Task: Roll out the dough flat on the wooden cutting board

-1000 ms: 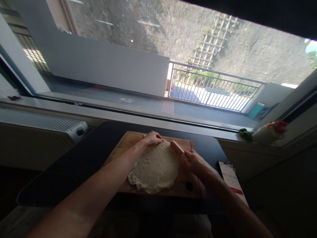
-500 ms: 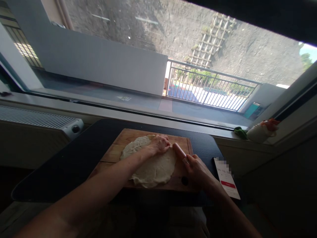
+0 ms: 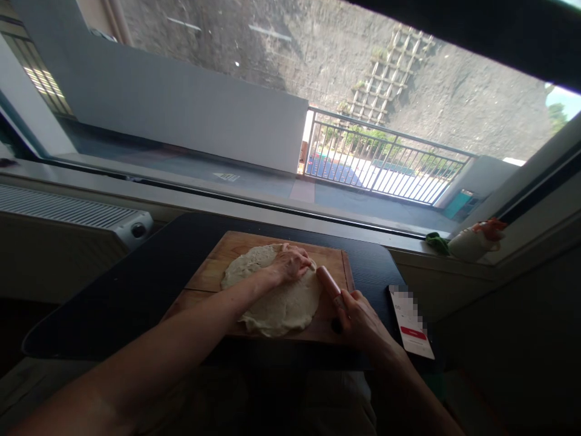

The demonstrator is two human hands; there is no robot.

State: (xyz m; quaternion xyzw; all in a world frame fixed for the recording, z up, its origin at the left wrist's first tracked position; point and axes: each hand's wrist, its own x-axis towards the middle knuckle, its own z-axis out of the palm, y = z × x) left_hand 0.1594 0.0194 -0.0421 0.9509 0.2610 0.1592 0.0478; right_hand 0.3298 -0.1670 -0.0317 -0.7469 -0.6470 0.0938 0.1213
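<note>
The left hand (image 3: 290, 264) lies palm-down with its fingers (image 3: 303, 264) spread flat on the dough (image 3: 272, 297), gripping nothing and merely pressing the sheet near its 1 o'clock edge. The right hand (image 3: 361, 315) has its fingers curled closed around the near end of the rolling pin (image 3: 327, 281), whose free end rests against the dough's 3 o'clock margin. The dough is a flattened, uneven round lying at the centre of the wooden board (image 3: 213, 272), which sits on the dark surface (image 3: 136, 290). A phone (image 3: 411, 321) lies at 3 o'clock of the board, just beside it. In judgement, good practice here calls for steady downward pressure from the left palm so the sheet does not slide, and for the pin to be kept level while rolling outward from the thicker middle.
</note>
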